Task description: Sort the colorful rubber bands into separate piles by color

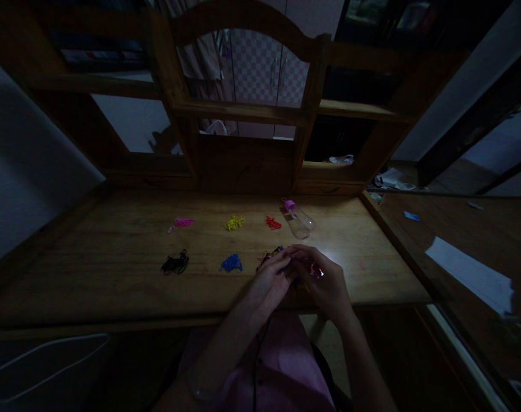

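Observation:
My left hand (272,277) and my right hand (324,280) meet above the near part of a wooden desk (114,274). Both have their fingers curled together around a small mixed-colour bundle (315,270) of thin bands. A mixed heap (269,255) of the same bands lies just under my left fingertips. Sorted little piles sit farther out: pink (182,222), yellow (233,222), red (272,223), black (175,264) and blue (232,263).
A clear plastic bottle with a pink cap (298,218) lies on its side behind my hands. A wooden hutch (243,114) with shelves rises at the desk's back. White paper (470,274) lies on the dark surface to the right. The room is dim.

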{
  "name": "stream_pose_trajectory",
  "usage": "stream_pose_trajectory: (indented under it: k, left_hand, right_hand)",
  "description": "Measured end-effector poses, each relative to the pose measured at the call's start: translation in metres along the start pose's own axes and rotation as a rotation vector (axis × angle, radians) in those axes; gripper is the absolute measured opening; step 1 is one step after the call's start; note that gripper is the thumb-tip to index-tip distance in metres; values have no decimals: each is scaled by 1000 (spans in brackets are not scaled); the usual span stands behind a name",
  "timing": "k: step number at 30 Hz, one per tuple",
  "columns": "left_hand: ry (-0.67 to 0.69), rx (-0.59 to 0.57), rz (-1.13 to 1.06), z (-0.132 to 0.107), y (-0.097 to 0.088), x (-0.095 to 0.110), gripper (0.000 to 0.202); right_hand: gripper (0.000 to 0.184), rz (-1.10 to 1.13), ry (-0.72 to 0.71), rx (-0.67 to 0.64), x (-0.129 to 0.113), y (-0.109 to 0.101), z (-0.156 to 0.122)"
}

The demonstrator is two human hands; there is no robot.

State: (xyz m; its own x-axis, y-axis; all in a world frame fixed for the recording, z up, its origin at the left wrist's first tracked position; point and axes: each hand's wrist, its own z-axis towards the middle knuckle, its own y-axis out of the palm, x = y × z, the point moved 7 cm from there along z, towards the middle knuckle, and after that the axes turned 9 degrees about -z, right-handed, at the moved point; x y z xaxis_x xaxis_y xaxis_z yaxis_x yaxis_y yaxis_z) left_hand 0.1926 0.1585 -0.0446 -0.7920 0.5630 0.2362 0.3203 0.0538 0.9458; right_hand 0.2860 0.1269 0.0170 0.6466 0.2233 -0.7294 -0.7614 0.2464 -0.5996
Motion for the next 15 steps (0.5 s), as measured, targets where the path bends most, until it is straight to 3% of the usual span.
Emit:
stream_pose_trajectory:
  k: [5,11,15]
  left_hand:
    - [9,0,7,-4,-7,8,38]
    - [-29,133,-50,-13,-7,9,27]
    - [-74,262,-192,-16,-11,18,26]
  right_hand:
    - [33,-29,42,21,-2,-10,-4]
    - [23,-3,82,57,0,-13,-5]
    - [17,-122,109,134,14,-20,-3]
